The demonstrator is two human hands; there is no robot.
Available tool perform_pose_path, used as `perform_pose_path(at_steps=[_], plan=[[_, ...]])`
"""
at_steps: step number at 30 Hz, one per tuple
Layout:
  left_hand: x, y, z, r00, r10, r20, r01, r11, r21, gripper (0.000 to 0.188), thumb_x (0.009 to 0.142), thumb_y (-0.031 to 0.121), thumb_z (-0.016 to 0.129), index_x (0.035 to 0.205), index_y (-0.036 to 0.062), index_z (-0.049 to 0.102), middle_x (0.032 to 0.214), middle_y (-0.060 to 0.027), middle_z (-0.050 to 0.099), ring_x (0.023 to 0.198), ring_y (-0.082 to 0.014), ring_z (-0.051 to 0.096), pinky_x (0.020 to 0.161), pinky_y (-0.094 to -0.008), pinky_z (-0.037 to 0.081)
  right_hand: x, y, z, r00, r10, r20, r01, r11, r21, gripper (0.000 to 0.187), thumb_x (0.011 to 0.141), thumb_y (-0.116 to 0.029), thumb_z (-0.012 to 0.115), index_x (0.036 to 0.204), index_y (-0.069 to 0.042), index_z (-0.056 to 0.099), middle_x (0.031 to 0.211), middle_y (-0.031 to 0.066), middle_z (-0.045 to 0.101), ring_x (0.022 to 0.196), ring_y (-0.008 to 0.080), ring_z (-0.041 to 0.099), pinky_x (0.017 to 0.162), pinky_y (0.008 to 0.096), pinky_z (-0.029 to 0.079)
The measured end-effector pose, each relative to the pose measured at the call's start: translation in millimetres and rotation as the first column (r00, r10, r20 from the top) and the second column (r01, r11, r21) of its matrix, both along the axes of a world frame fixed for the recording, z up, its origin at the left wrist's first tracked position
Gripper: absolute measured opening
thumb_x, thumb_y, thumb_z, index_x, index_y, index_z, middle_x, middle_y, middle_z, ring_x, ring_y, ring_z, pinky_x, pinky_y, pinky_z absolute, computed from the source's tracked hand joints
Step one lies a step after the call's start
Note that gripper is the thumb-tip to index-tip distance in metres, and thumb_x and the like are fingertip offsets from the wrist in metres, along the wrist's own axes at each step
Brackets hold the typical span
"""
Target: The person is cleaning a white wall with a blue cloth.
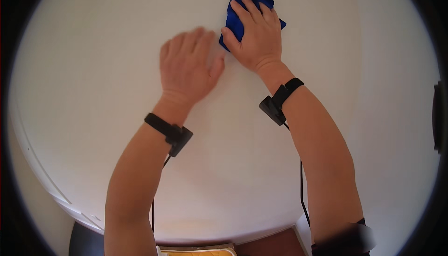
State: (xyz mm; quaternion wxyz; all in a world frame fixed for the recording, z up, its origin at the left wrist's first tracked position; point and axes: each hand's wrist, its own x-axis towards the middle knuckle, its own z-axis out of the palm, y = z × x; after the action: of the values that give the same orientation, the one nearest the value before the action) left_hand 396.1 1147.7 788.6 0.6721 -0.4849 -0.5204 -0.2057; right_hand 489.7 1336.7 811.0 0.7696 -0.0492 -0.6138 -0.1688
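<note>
My right hand point(258, 41) lies flat with its fingers spread over a dark blue cloth point(235, 22). Palm and fingers press the cloth against a broad, pale surface point(252, 130) that looks like a wall. The cloth's crumpled edges stick out past the fingertips and beside the thumb; its middle is hidden. A little to the left and lower, my left hand point(189, 64) is stretched out with nothing in it, slightly blurred. Whether it touches the pale surface I cannot tell. Its thumb points toward the cloth but stays apart from it.
Each wrist wears a black strap with a small box, the left box point(179, 141) and the right box point(273, 110), trailing thin black cables. Low down show a yellow padded thing point(200, 252) and a reddish-brown patch point(270, 245). A dark object point(437, 116) stands at the right rim.
</note>
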Motion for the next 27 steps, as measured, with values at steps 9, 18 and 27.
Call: perform_pose_path(at_steps=[9, 18, 27], plan=[[-12, 0, -1, 0.977, 0.206, -0.062, -0.198, 0.974, 0.11, 0.061, 0.108, 0.047, 0.063, 0.163, 0.0214, 0.059, 0.171, -0.0097, 0.053, 0.161, -0.0351, 0.042, 0.133, -0.0569, 0.028, 6, 2, -14, 0.996, -0.023, -0.088, 0.025, 0.999, 0.029, 0.065, 0.094, -0.053, 0.075, 0.148, -0.017, 0.07, 0.155, 0.0111, 0.066, 0.141, 0.0425, 0.056, 0.13, 0.0616, 0.034], [-10, -1, 5, 0.973, 0.213, -0.089, -0.198, 0.969, 0.15, 0.061, 0.109, 0.049, 0.062, 0.163, 0.0211, 0.059, 0.17, -0.0081, 0.055, 0.16, -0.0337, 0.045, 0.133, -0.0556, 0.029, 14, 0, -16, 0.997, 0.024, -0.07, -0.018, 0.996, 0.084, 0.063, 0.092, -0.051, 0.077, 0.145, -0.018, 0.072, 0.154, 0.0089, 0.067, 0.136, 0.0416, 0.058, 0.127, 0.0578, 0.039], [3, -2, 8, 0.971, 0.225, -0.076, -0.21, 0.963, 0.169, 0.06, 0.109, 0.048, 0.062, 0.163, 0.0213, 0.06, 0.17, -0.0082, 0.055, 0.16, -0.0335, 0.044, 0.133, -0.0552, 0.029, 23, -2, -8, 0.997, 0.024, -0.079, -0.016, 0.995, 0.096, 0.061, 0.091, -0.05, 0.078, 0.143, -0.018, 0.074, 0.152, 0.008, 0.069, 0.136, 0.0403, 0.057, 0.126, 0.0562, 0.04]])
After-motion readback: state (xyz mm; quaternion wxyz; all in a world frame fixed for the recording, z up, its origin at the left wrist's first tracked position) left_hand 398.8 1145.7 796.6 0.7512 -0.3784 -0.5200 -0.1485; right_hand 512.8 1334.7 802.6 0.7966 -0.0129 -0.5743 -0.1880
